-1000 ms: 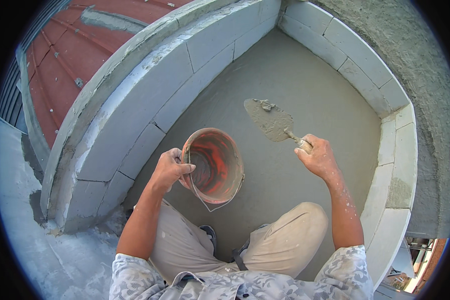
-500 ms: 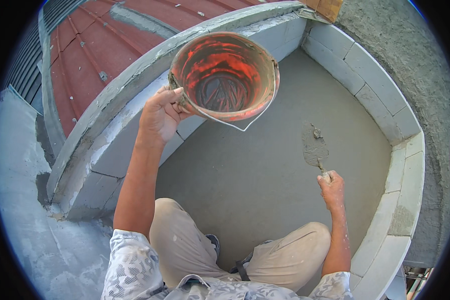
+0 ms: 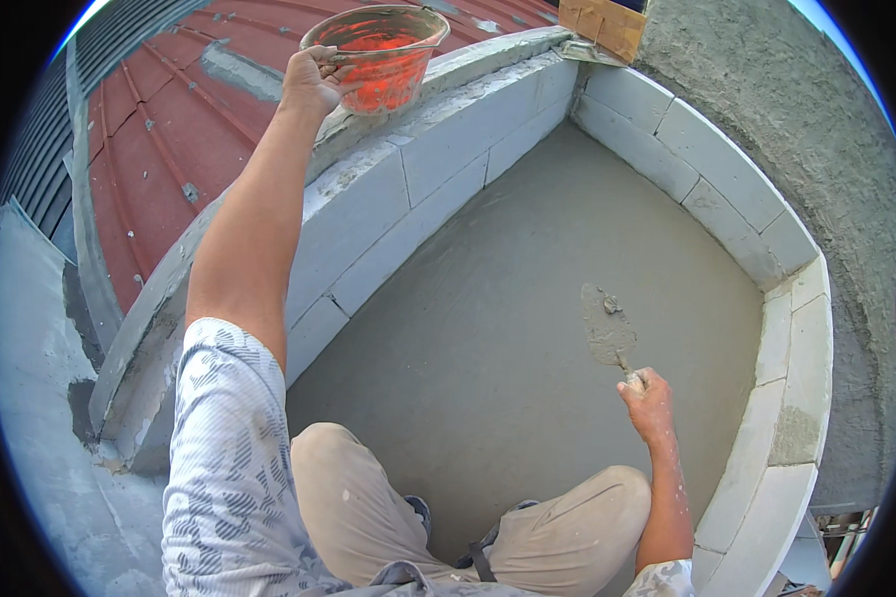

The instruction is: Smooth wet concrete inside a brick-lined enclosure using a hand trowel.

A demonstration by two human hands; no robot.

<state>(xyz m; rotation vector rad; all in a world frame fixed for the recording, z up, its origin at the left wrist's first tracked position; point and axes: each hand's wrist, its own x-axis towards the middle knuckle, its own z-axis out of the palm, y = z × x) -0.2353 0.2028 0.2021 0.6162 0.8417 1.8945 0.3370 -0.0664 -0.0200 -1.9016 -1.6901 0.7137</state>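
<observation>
My left hand (image 3: 314, 82) grips the near left rim of an orange-red bucket (image 3: 383, 85), its arm stretched far forward. Grey mortar coats the bucket's rim and streaks its wall. The bucket is over the top of the low block wall, beside the red roof. In my right hand (image 3: 647, 403) is the handle of a pointing trowel (image 3: 607, 323), held low over the grey floor. Mortar covers the trowel's blade, with a small lump on it. The fingers of my right hand are wrapped round the handle.
Pale block walls (image 3: 448, 184) enclose the smooth grey floor (image 3: 488, 368) where I crouch. A red metal roof (image 3: 169, 149) lies beyond the left wall. A wooden board (image 3: 604, 28) stands at the far corner. Rough grey plaster (image 3: 767, 109) runs outside the right wall.
My left hand has carried the bucket forward and up, away from me, onto or over the far left wall top. My right hand with the trowel has shifted slightly down and left in view.
</observation>
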